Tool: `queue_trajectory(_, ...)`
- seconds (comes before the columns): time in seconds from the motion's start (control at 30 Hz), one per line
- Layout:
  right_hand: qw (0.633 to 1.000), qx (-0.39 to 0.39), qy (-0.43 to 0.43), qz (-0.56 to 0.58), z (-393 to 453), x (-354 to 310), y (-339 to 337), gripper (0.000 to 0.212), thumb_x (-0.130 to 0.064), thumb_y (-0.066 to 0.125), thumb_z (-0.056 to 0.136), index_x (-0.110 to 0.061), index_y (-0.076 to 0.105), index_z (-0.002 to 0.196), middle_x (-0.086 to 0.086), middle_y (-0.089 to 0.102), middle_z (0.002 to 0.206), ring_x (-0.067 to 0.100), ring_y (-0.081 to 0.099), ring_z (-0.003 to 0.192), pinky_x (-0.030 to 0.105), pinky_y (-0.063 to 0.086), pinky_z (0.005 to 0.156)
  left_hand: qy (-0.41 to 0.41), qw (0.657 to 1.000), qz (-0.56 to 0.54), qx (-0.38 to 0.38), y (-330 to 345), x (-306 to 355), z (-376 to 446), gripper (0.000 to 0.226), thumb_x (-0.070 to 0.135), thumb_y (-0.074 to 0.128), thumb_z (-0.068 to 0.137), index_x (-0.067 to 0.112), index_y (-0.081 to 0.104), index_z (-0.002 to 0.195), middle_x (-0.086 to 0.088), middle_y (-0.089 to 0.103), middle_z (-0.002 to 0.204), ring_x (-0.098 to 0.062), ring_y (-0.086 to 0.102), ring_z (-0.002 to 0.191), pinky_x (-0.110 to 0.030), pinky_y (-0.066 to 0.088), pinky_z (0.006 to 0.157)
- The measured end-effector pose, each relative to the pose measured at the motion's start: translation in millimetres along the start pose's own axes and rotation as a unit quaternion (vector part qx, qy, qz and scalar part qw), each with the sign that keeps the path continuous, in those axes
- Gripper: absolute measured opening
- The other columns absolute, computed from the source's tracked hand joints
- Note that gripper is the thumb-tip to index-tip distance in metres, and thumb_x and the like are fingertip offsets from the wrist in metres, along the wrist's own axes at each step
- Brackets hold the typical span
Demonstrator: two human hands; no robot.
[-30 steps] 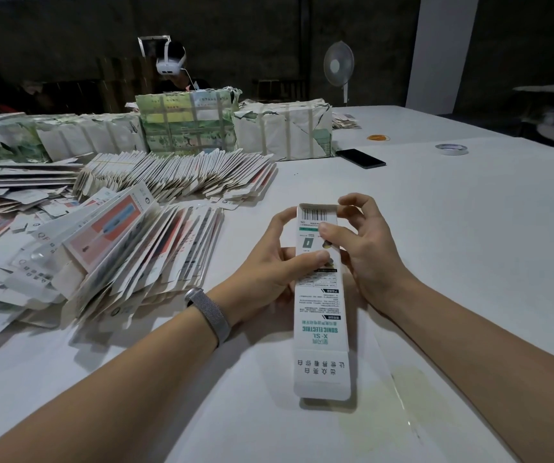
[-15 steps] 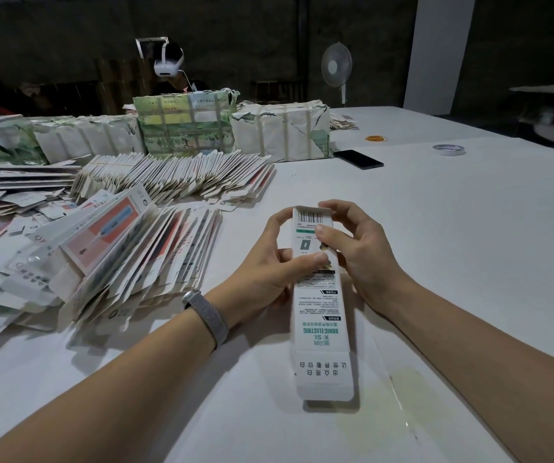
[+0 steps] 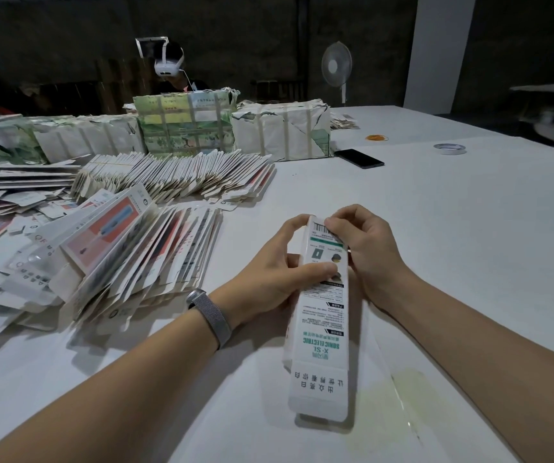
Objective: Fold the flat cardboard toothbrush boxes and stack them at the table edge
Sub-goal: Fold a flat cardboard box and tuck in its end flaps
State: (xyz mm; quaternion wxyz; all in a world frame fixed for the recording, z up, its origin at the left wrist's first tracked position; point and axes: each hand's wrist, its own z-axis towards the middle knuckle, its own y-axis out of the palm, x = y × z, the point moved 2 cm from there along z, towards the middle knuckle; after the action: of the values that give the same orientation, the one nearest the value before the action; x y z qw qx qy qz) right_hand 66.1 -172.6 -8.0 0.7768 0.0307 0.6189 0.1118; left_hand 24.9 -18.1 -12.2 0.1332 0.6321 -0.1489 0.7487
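Both hands [image 3: 319, 259] curled around one toothbrush box [image 3: 322, 315] — far end between them, gripped.

Long, narrow white cardboard toothbrush box [image 3: 322, 332] with green lettering and a barcode at its far end, partly opened into a sleeve, lying lengthwise above the table. Leaning rows of flat white-and-red cardboard box blanks [image 3: 142, 255] piled well to its left.
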Motion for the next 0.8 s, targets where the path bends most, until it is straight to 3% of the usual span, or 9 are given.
queue_trajectory(0.17, 0.999, -0.027, 0.045, 0.011, 1.1, 1.4, 3.2, 0.016, -0.008, 0.059, 0.096, -0.016, 0.069, 0.087, 0.004, 0.071, 0.076, 0.017, 0.068, 0.066, 0.030, 0.058, 0.059, -0.001, 1.000, 0.000, -0.003, 1.4, 2.3, -0.4, 0.074, 0.014, 0.071, 0.085, 0.023, 0.031, 0.147, -0.014, 0.077, 0.101, -0.025, 0.074, 0.076, -0.031, 0.059, 0.065)
queue_trajectory(0.37, 0.999, -0.008, 0.038, -0.025, 0.3, -1.7, -0.8, 0.015, -0.010, 0.067, 0.092, -0.014, 0.072, 0.079, 0.006, 0.073, 0.073, 0.018, 0.070, 0.064, 0.028, 0.055, 0.054, -0.005, 1.000, 0.005, 0.000, 1.8, 2.5, -1.4, 0.074, 0.009, 0.071, 0.089, 0.023, 0.029, 0.149, -0.013, 0.077, 0.103, -0.024, 0.075, 0.079, -0.030, 0.059, 0.066)
queue_trajectory(0.6, 0.999, -0.009, 0.034, -0.019, -0.7, -2.0, 0.5, 0.028, -0.012, 0.068, 0.091, -0.023, 0.072, 0.066, 0.004, 0.072, 0.070, 0.018, 0.070, 0.062, 0.027, 0.055, 0.053, 0.000, 1.000, -0.005, -0.013, 2.5, 2.5, -1.4, 0.077, 0.011, 0.070, 0.086, 0.022, 0.029, 0.151, -0.010, 0.077, 0.102, -0.023, 0.075, 0.080, -0.030, 0.059, 0.067)
queue_trajectory(0.8, 0.999, -0.009, 0.032, -0.036, -0.5, -0.6, -0.5, 0.025, -0.014, 0.068, 0.090, -0.026, 0.071, 0.068, 0.004, 0.072, 0.073, 0.020, 0.071, 0.065, 0.030, 0.055, 0.056, 0.018, 0.999, -0.004, -0.031, 3.7, 3.4, -0.6, 0.059, 0.005, 0.066, 0.092, 0.028, 0.042, 0.141, -0.008, 0.077, 0.101, -0.020, 0.074, 0.078, -0.028, 0.059, 0.067)
